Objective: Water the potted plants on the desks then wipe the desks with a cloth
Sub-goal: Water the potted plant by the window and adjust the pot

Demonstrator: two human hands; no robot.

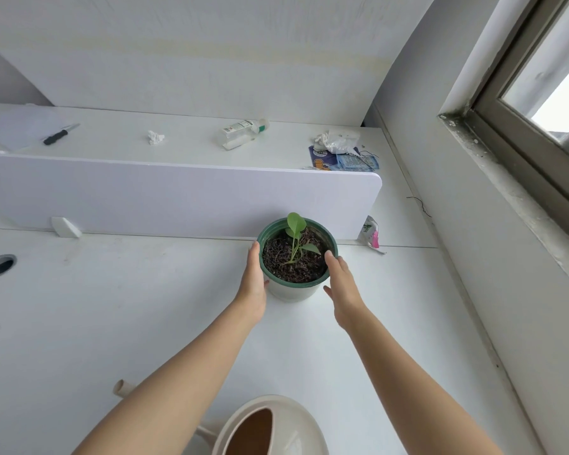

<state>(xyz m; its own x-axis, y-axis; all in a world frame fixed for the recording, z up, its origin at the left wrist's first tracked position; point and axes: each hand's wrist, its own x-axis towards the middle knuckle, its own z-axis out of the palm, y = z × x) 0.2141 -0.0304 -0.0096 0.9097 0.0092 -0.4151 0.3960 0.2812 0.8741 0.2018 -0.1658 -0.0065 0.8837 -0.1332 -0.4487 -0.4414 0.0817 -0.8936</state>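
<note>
Pot [296, 257], centre frame: we logged it beside the divider [178, 198], desk [112, 307] spreading lower left. Our left hand [253, 285] and right hand [342, 287] flanked it, straight fingers touching.

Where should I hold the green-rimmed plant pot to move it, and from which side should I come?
Hold the pot by its white wall just under the green rim, one hand from the left, one from the right, where the left hand and right hand are now. It is round, upright and without handle; the seedling and soil fill the top, so probably not from above.
</note>
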